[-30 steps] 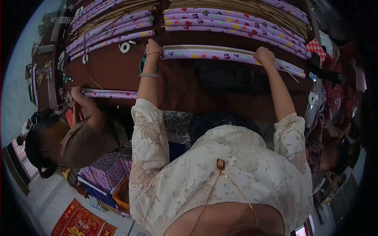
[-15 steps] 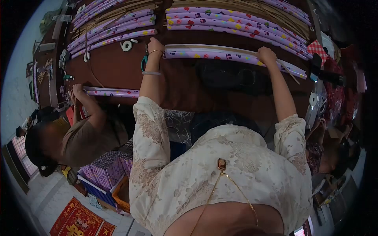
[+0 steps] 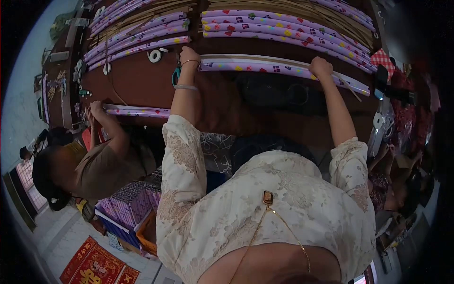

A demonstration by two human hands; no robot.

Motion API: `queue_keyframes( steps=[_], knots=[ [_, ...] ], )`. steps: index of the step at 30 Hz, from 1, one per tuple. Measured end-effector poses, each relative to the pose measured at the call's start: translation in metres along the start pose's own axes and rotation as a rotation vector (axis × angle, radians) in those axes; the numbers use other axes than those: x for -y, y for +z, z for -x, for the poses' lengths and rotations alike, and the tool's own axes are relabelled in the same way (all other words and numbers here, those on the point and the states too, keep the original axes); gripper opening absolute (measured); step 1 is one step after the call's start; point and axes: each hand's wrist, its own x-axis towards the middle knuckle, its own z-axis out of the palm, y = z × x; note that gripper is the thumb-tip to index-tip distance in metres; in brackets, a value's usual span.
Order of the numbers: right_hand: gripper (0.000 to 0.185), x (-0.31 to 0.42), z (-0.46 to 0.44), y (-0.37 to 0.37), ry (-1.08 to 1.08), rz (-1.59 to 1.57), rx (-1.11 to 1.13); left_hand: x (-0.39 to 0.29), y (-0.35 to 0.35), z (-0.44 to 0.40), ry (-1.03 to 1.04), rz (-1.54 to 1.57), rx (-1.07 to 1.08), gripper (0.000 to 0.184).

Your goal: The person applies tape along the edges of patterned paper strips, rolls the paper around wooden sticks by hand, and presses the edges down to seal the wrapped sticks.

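Note:
A lilac patterned wrapping paper roll (image 3: pixel 255 67) lies across the dark table in front of me, with a white edge and a brown strip along its far side. My left hand (image 3: pixel 190 55) is closed at the roll's left end. Teal-handled scissors (image 3: pixel 176 75) stick out beside that wrist; whether the fingers also grip them I cannot tell. My right hand (image 3: pixel 321 67) is closed on the roll towards its right end. From under it a thin loose strip (image 3: pixel 347 86) trails to the right. What lies inside both sets of fingers is mostly hidden.
More patterned rolls (image 3: pixel 283 31) and brown strips (image 3: pixel 265 4) lie at the back. A white tape roll (image 3: pixel 154 56) is left of my hand. A co-worker (image 3: pixel 109 156) at left handles another roll (image 3: pixel 137 111). A black phone-like object (image 3: pixel 380 83) stands at the right edge.
The whole view has shifted slightly to the right. Both my hands stay in the same places on the roll.

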Motion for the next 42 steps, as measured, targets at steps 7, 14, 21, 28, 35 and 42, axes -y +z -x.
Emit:
queue_keyframes(
  steps=[7,14,21,28,35,42],
  knots=[
    [0.028,0.004,0.002,-0.003,0.022,0.015,-0.007,-0.005,-0.005,0.005,-0.020,-0.008,0.019,0.045],
    [0.026,0.008,0.005,-0.008,0.052,0.023,0.028,-0.005,-0.004,0.002,-0.014,-0.019,-0.019,0.043],
    [0.026,0.011,0.004,-0.009,0.075,0.003,0.042,0.004,0.008,-0.015,-0.044,-0.042,-0.006,0.059],
    [0.023,0.008,-0.005,0.003,0.035,-0.011,-0.008,0.010,0.008,-0.015,-0.055,-0.027,0.066,0.049],
    [0.026,0.008,-0.009,0.003,0.038,0.018,0.019,0.008,0.013,-0.003,0.005,0.032,-0.076,0.034],
    [0.027,0.008,-0.009,0.004,0.044,-0.007,-0.013,0.007,0.022,0.015,0.147,0.023,-0.283,0.020]
  ],
)
